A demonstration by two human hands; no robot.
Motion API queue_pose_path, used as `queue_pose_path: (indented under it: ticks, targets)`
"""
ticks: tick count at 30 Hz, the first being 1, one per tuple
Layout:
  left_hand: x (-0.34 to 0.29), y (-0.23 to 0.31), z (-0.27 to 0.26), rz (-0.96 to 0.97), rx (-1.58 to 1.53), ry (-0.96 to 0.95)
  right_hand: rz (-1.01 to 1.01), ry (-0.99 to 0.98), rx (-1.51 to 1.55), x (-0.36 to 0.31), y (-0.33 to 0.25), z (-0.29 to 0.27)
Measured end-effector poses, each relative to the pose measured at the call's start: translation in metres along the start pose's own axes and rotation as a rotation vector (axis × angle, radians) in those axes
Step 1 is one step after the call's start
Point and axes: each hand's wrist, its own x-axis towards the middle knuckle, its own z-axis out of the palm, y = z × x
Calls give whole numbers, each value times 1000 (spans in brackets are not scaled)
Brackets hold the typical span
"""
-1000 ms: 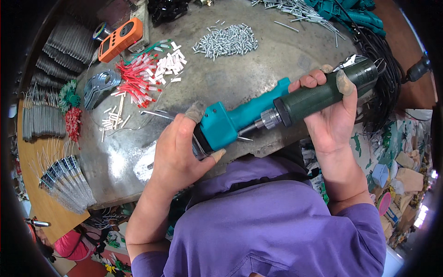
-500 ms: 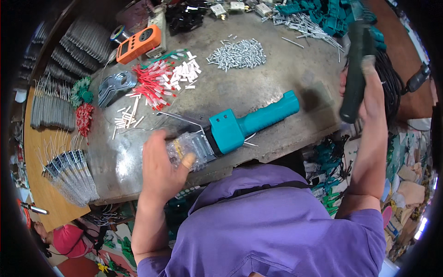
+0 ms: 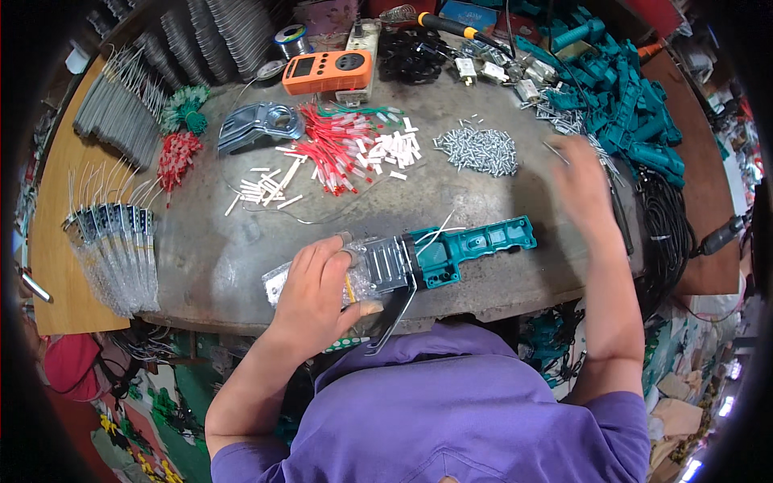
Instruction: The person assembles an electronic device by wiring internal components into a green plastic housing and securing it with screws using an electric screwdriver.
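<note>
My left hand [image 3: 314, 294] is closed around a bubble-wrapped metal part [image 3: 366, 270] of a hand tool lying at the table's near edge. The tool's teal handle shell [image 3: 483, 241] lies with its hollow inside up, and white wires [image 3: 435, 239] stick out of it. A bent metal bracket [image 3: 394, 318] hangs from the tool past the edge. My right hand [image 3: 581, 189], smeared by motion, is over the right side of the table. A thin metal rod [image 3: 555, 153] shows at its fingertips; whether they grip it is unclear. Beside that wrist lies a long dark tool [image 3: 620, 216].
Small screws [image 3: 477, 150] lie heaped mid-table, with red wire connectors [image 3: 334, 149] and white sleeves [image 3: 266, 189] to their left. Teal shells [image 3: 636, 113] pile up at the far right. An orange meter [image 3: 326, 72] and a yellow-handled soldering iron [image 3: 447, 26] are at the back.
The handle shell has turned over, from its outer side up to its hollow side up. My right hand has let go of the dark tool and moved left toward the rods.
</note>
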Motion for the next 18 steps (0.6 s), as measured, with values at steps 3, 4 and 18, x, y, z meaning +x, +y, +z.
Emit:
queue_pose_path:
  ticks: [3,4,18]
  targets:
    - [1,-12,-2,63,-14,9,-111,-268,228,63,-70,54]
    - [3,-14,-3,67,-35,-15,-219,-239,262,80,-80,75]
    - [66,-45,-23,16,27,19,-226,-267,15,140,-77,87]
